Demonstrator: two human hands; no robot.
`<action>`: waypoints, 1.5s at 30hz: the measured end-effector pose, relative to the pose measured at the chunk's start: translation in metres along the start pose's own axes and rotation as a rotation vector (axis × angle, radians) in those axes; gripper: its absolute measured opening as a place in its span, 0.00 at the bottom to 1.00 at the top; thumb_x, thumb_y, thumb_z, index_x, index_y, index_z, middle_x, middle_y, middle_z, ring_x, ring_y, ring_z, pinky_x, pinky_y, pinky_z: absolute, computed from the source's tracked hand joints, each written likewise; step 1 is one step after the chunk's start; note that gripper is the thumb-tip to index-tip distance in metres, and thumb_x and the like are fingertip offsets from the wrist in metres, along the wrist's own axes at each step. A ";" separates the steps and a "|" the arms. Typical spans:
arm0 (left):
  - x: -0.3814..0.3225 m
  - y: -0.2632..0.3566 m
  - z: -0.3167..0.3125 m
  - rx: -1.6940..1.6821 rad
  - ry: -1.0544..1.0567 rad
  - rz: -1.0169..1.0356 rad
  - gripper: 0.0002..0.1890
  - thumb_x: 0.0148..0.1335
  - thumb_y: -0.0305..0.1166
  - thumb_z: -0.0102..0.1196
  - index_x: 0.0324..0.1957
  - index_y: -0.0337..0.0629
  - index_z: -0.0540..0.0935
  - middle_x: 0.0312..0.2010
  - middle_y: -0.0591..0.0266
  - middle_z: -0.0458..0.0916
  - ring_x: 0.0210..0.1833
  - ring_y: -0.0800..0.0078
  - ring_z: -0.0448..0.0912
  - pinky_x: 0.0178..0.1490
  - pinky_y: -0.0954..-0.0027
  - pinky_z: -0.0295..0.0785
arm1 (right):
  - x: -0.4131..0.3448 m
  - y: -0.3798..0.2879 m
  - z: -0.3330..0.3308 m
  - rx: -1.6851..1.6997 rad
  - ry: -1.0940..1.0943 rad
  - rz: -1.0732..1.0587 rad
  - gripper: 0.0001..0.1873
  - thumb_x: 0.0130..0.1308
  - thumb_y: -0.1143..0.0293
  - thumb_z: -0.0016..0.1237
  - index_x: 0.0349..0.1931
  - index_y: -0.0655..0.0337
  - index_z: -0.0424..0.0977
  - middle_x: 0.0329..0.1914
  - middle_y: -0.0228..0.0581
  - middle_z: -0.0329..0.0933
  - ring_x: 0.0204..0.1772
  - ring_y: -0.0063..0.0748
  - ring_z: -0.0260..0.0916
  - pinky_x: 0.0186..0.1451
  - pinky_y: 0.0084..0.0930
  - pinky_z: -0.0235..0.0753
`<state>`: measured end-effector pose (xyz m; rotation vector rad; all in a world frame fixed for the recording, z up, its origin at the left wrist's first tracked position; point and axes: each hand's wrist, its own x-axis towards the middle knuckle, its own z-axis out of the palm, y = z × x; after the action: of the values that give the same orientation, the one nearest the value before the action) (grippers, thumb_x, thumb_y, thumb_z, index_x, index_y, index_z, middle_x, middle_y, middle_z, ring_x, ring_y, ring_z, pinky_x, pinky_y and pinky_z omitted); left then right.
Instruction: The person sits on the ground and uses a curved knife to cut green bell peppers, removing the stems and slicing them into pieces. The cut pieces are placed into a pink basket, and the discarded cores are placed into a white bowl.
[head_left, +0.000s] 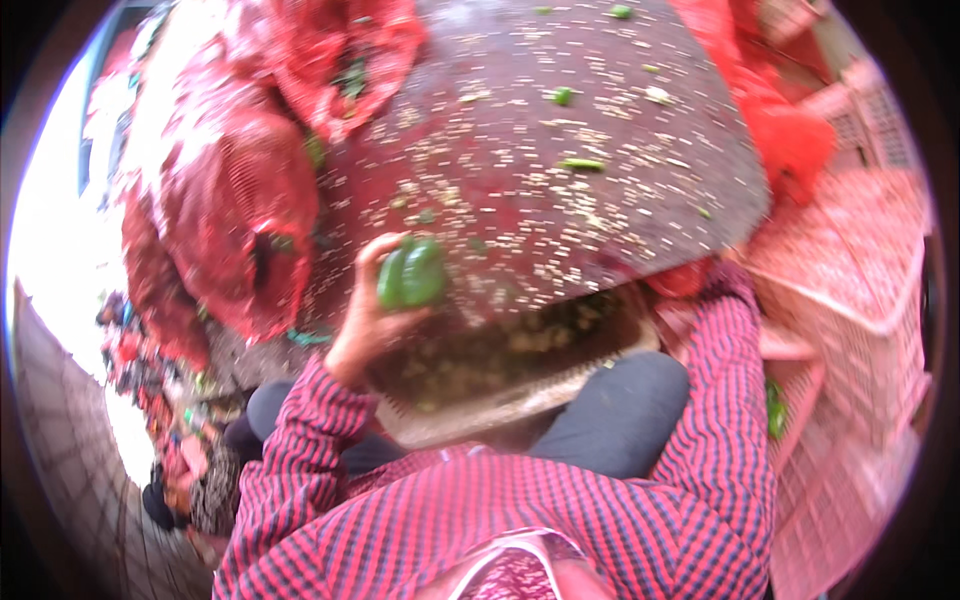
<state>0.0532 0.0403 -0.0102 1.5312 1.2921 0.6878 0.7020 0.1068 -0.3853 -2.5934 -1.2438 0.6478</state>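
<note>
A green bell pepper (412, 274) rests in the grip of my left hand (360, 319), raised just above the near left edge of the dark red tabletop (480, 195). Pale seeds and small green scraps are scattered over that surface, among them a green strip (583, 164). My right sleeve (724, 322) reaches forward to the table's near right corner, close to a red plastic bag (679, 279). The right hand itself is hidden there. Between my knees and under the table edge sits a plastic crate (480, 416) with blurred pepper waste inside.
Red mesh sacks (225, 172) lie along the table's left side, with leafy green bits at one opening. Pink plastic crates (840, 300) stand at the right, one holding green peppers (775, 409). A red bag (780, 135) hangs over the right table edge. Paving (67, 420) shows at far left.
</note>
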 end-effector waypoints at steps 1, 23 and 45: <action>0.000 -0.002 -0.003 0.058 -0.018 -0.007 0.53 0.52 0.16 0.77 0.76 0.52 0.60 0.69 0.57 0.67 0.72 0.63 0.71 0.74 0.57 0.71 | 0.005 0.001 0.003 -0.015 -0.007 0.005 0.22 0.64 0.61 0.56 0.56 0.62 0.84 0.54 0.64 0.86 0.60 0.64 0.84 0.61 0.55 0.81; -0.028 -0.039 -0.090 -0.241 0.102 0.130 0.25 0.69 0.16 0.60 0.68 0.39 0.81 0.55 0.67 0.86 0.47 0.84 0.81 0.53 0.76 0.79 | -0.508 0.117 -0.319 -0.165 0.292 0.089 0.18 0.75 0.64 0.55 0.56 0.69 0.75 0.46 0.71 0.82 0.48 0.65 0.81 0.56 0.55 0.78; -0.046 -0.061 -0.101 -0.006 0.290 0.125 0.15 0.66 0.30 0.69 0.52 0.41 0.80 0.48 0.59 0.80 0.54 0.66 0.79 0.58 0.64 0.75 | -0.478 -0.434 -0.097 0.253 -0.238 -0.933 0.14 0.83 0.56 0.43 0.51 0.56 0.75 0.30 0.59 0.82 0.36 0.68 0.81 0.38 0.62 0.77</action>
<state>-0.0724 0.0257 -0.0222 1.5574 1.4119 1.0226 0.1825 0.0095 -0.0018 -1.4905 -2.0383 0.8203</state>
